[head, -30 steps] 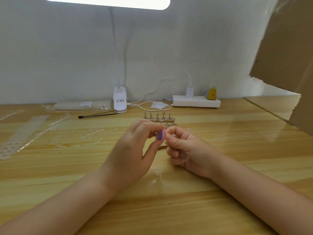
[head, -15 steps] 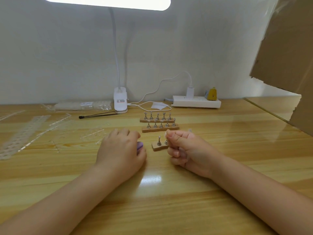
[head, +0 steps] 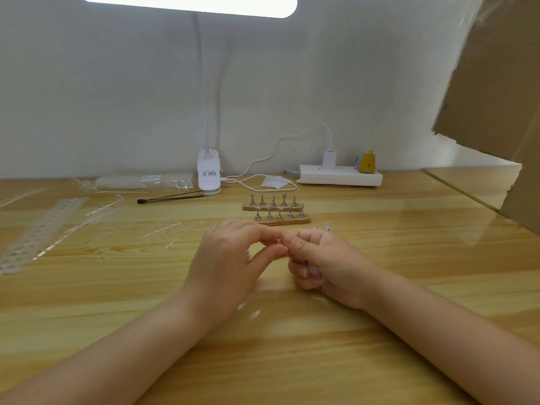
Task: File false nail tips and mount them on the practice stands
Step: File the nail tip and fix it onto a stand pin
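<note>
Nail tip, tiny and clear (head: 280,239), barely visible, pinched where the fingertips of both hands meet above the pale wooden table (head: 292,346). Left hand (head: 230,264) curled, forefinger and thumb closing on the tip from the left; a sliver of purple (head: 248,251) showing under its palm, too hidden to identify. Right hand (head: 324,263) curled into a loose fist, thumb and forefinger meeting the left fingertips, lower fingers folded under; cannot tell what else, if anything, sits inside it. Just beyond the hands, two small wooden strip stands with upright silver metal pegs (head: 276,210), one row behind the other, both standing flat. Near the right knuckles, a small clear piece (head: 329,225) poking up, too small to make out. Left of the hands, scattered clear plastic sprue strips (head: 163,233) and a long perforated translucent strip (head: 38,232). Farther back, a thin black stick (head: 169,198) beside the white clamp base of a desk lamp (head: 208,176), a clear plastic packet (head: 143,182) to its left, a white power strip (head: 340,177) against the wall with a white plug and cable. Brown cardboard sheet (head: 496,97) leaning at upper right.
</note>
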`<state>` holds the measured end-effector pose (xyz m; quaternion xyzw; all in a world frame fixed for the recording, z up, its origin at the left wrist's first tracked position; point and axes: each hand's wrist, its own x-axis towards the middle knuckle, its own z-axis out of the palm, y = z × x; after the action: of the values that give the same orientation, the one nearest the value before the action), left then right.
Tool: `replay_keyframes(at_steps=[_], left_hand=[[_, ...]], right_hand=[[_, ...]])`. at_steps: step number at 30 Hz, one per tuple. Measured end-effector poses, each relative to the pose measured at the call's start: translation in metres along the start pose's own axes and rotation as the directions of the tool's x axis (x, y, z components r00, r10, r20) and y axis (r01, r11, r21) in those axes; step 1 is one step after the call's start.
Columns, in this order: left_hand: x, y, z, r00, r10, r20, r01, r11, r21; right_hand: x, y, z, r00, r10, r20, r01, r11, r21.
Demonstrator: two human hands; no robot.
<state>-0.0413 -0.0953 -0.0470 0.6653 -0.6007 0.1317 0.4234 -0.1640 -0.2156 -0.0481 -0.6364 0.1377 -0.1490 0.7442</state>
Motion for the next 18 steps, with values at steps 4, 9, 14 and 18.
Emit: replay_keyframes(at_steps=[4,9,14,18], left_hand=[[-0.001,-0.011,0.0,1.0,-0.012,-0.027,0.017,0.977,0.212],[-0.002,-0.019,0.008,0.993,-0.092,0.078,0.065,0.952,0.301],[-0.006,-0.017,0.017,0.985,-0.059,0.159,0.009,0.954,0.301],[-0.007,-0.015,0.015,0.985,-0.036,0.17,-0.011,0.965,0.264]], right_hand=[[0.0,0.001,0.003,0.984,-0.058,-0.166,0.058,0.998,-0.006],[-0.003,0.003,0.003,0.888,-0.332,-0.319,0.136,0.851,-0.507],[-0.002,0.012,0.002,0.853,-0.464,-0.236,0.079,0.563,-0.823],[-0.004,0.014,0.003,0.852,-0.491,-0.182,-0.016,0.323,-0.946]])
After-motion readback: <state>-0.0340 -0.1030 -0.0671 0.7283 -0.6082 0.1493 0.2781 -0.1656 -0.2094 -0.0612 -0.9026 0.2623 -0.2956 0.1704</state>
